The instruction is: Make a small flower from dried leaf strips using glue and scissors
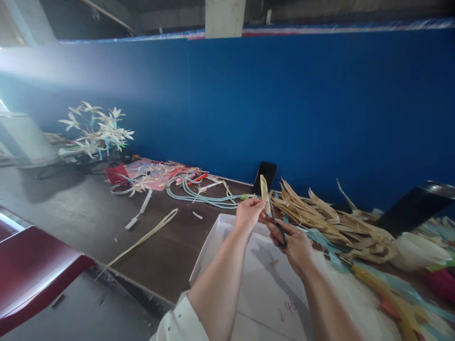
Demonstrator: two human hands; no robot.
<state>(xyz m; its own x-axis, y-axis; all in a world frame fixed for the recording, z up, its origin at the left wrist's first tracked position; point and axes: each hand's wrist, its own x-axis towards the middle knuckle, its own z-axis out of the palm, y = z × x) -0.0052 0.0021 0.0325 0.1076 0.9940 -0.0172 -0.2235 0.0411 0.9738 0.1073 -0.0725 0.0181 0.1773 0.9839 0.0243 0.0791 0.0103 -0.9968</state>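
- Left hand (pixel 249 213): fingers and thumb pinch a pale leaf strip (pixel 264 189) near its lower end, holding it upright above the far edge of the white box.
- Right hand (pixel 296 246): curled through the dark handles of the scissors (pixel 280 232), just right of the left hand, with the blades pointing up along the strip. Whether they are parted is too small to tell.
- Step in hand, as judged: trimming or shaping the strip. A clean cut calls for a steady pinch and the blades squared to the strip.
- White box (pixel 209 246): shallow, near centre on the tabletop (pixel 88 208), under both hands.
- Writing: red handwritten marks (pixel 289 308) on the box floor, possibly "46", not surely legible. No brands visible.
- Dried leaf pile (pixel 327 222): right of the hands, beside a white bowl (pixel 419 251).
- Phone (pixel 265 176): leaning on the blue wall (pixel 320 104), just behind the strip.
- Pale blue cords (pixel 199 194): far, left of centre.
- Leaf flowers (pixel 95 128): far left.
- Red seat (pixel 31 270): near left.
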